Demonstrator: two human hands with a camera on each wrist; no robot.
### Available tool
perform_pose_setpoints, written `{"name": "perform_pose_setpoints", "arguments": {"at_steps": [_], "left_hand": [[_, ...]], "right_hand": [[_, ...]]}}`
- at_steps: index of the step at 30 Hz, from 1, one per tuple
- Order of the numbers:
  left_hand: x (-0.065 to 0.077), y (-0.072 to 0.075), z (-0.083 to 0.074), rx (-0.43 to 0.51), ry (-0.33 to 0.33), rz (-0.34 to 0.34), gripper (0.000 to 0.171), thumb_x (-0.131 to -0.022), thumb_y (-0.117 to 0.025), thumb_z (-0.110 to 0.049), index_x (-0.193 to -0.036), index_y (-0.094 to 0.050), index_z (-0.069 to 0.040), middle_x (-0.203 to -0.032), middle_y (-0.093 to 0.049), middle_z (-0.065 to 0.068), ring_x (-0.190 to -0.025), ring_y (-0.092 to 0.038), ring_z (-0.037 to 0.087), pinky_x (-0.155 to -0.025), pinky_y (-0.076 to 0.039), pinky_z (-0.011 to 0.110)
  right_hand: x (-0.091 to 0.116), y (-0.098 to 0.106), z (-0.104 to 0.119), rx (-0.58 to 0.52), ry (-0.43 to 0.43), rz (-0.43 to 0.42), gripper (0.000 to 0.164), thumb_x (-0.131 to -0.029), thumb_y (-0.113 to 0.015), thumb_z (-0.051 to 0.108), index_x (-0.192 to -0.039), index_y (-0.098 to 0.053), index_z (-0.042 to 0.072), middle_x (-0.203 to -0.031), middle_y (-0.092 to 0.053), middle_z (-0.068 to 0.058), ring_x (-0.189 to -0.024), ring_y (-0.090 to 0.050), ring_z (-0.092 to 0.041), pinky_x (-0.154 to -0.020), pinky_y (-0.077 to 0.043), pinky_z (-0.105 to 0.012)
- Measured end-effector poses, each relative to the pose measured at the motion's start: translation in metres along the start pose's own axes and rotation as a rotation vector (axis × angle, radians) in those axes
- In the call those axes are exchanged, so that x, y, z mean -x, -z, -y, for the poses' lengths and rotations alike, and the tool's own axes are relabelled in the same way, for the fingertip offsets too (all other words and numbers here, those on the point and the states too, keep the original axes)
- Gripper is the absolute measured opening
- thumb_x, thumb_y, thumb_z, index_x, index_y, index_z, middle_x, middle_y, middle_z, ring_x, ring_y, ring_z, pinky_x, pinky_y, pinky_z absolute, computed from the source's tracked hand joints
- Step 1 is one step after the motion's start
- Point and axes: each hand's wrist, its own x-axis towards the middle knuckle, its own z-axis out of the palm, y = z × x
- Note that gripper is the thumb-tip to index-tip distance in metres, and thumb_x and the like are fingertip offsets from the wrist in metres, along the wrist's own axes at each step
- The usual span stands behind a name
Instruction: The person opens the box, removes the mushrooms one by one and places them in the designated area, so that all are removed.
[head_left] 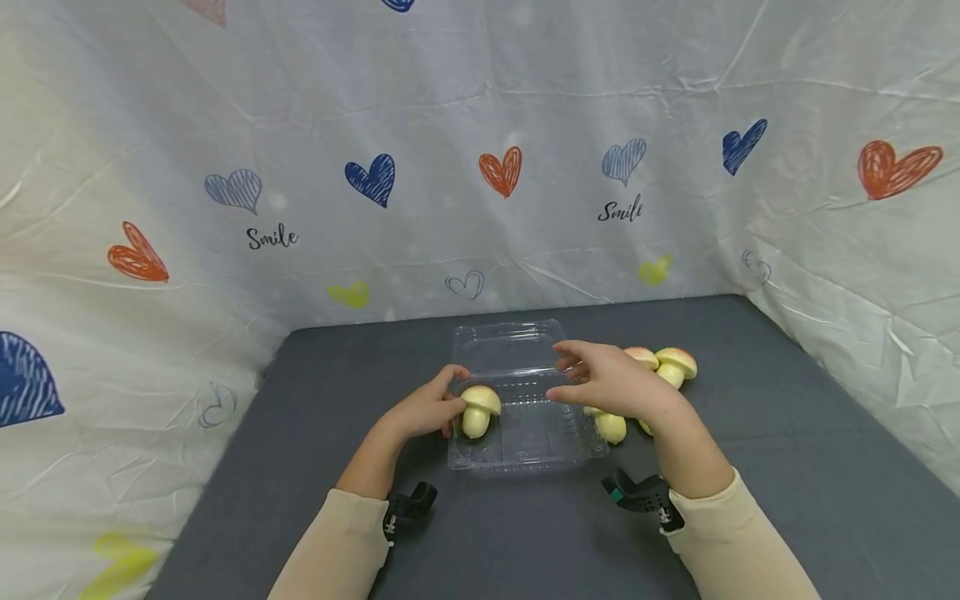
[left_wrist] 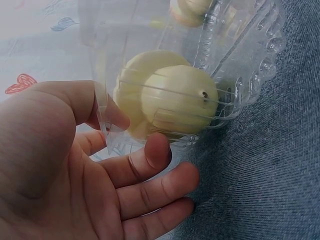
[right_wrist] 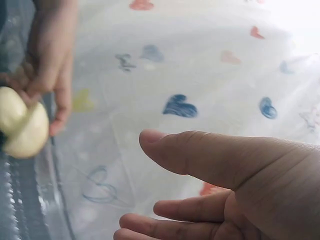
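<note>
A clear plastic clamshell container (head_left: 536, 433) lies with its lid (head_left: 504, 343) folded back. Inside, at its left end, rests one toy mushroom (head_left: 477, 411) with a pale yellow stem and cap. My left hand (head_left: 429, 406) grips the container's left wall, thumb over the rim beside the mushroom (left_wrist: 170, 97) and fingers outside, as the left wrist view shows. Above the container's right part hovers my right hand (head_left: 611, 379), thumb and fingers spread apart, holding nothing. The right wrist view shows this hand (right_wrist: 220, 185) away from the mushroom (right_wrist: 27, 127).
Several more toy mushrooms (head_left: 676, 364) lie right of the container, partly hidden by the right hand and forearm. The dark grey table (head_left: 525, 533) meets a white curtain (head_left: 435, 233) printed with hearts at the back and sides.
</note>
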Motion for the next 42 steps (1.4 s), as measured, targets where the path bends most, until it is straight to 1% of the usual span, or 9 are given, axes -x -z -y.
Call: {"name": "perform_pose_setpoints", "arguments": {"at_steps": [4,8,12,17,19,24,30,35,42], "left_hand": [[-0.001,0.000,0.000,0.015,-0.007,0.009,0.050,-0.102,-0.048,-0.013,-0.150,-0.034,-0.009,-0.074,-0.061,0.012,-0.063,-0.060,0.031,-0.065,-0.052,0.043],[-0.002,-0.001,0.000,0.021,-0.002,0.018,0.050,-0.102,-0.047,-0.013,-0.150,-0.033,-0.010,-0.073,-0.061,0.012,-0.063,-0.060,0.029,-0.065,-0.052,0.041],[-0.001,0.000,0.002,0.021,0.007,0.011,0.050,-0.102,-0.047,-0.013,-0.150,-0.033,-0.010,-0.072,-0.061,0.011,-0.063,-0.060,0.029,-0.066,-0.052,0.041],[0.001,-0.001,0.000,0.035,0.006,0.007,0.048,-0.102,-0.048,-0.012,-0.149,-0.035,-0.010,-0.071,-0.061,0.012,-0.063,-0.060,0.030,-0.067,-0.053,0.044],[0.001,-0.001,0.000,0.040,0.006,0.008,0.047,-0.102,-0.048,-0.012,-0.148,-0.035,-0.010,-0.071,-0.061,0.012,-0.063,-0.060,0.030,-0.067,-0.053,0.045],[0.002,0.000,-0.001,0.034,0.011,0.006,0.047,-0.103,-0.048,-0.012,-0.148,-0.035,-0.011,-0.071,-0.061,0.012,-0.063,-0.061,0.030,-0.067,-0.053,0.044],[0.001,0.000,-0.001,0.031,0.013,0.012,0.045,-0.103,-0.048,-0.014,-0.147,-0.036,-0.014,-0.073,-0.063,0.012,-0.064,-0.061,0.031,-0.066,-0.053,0.044],[0.002,0.000,-0.003,0.029,0.004,0.013,0.046,-0.103,-0.048,-0.013,-0.147,-0.035,-0.012,-0.073,-0.062,0.012,-0.063,-0.061,0.031,-0.066,-0.053,0.045],[0.004,0.000,-0.005,0.019,0.019,0.004,0.047,-0.102,-0.048,-0.012,-0.147,-0.035,-0.012,-0.072,-0.062,0.012,-0.063,-0.061,0.031,-0.065,-0.053,0.043]], "right_hand": [[-0.009,-0.015,0.002,0.019,-0.010,0.022,0.079,-0.092,-0.079,0.035,-0.154,-0.042,0.003,-0.135,-0.061,-0.013,-0.122,-0.061,-0.034,-0.093,-0.053,-0.044],[-0.016,-0.029,0.004,0.033,-0.016,0.036,0.078,-0.091,-0.080,0.033,-0.154,-0.043,0.005,-0.133,-0.062,-0.011,-0.118,-0.062,-0.030,-0.091,-0.054,-0.043],[-0.024,-0.042,0.008,0.051,0.001,0.050,0.077,-0.090,-0.081,0.034,-0.153,-0.045,0.007,-0.129,-0.064,-0.009,-0.113,-0.064,-0.026,-0.086,-0.055,-0.041],[-0.029,-0.057,0.011,0.065,0.026,0.051,0.072,-0.090,-0.081,0.033,-0.149,-0.049,0.006,-0.126,-0.066,-0.012,-0.108,-0.066,-0.028,-0.081,-0.056,-0.040],[-0.031,-0.063,0.011,0.066,0.024,0.051,0.072,-0.090,-0.081,0.034,-0.149,-0.050,0.005,-0.126,-0.066,-0.012,-0.103,-0.067,-0.026,-0.079,-0.056,-0.039],[-0.034,-0.077,0.011,0.050,0.027,0.078,0.071,-0.091,-0.080,0.031,-0.149,-0.048,0.005,-0.124,-0.066,-0.012,-0.088,-0.066,-0.015,-0.073,-0.054,-0.037],[-0.038,-0.090,0.007,0.037,0.047,0.108,0.071,-0.092,-0.079,0.030,-0.152,-0.047,0.010,-0.126,-0.065,-0.013,-0.089,-0.066,-0.015,-0.072,-0.054,-0.038],[-0.042,-0.097,0.003,0.033,0.064,0.109,0.075,-0.091,-0.080,0.029,-0.154,-0.044,0.011,-0.130,-0.064,-0.015,-0.086,-0.066,-0.014,-0.069,-0.054,-0.038],[-0.045,-0.104,-0.002,-0.004,0.082,0.134,0.082,-0.092,-0.078,0.029,-0.160,-0.035,0.015,-0.131,-0.064,-0.021,-0.070,-0.063,-0.012,-0.061,-0.050,-0.035]]}}
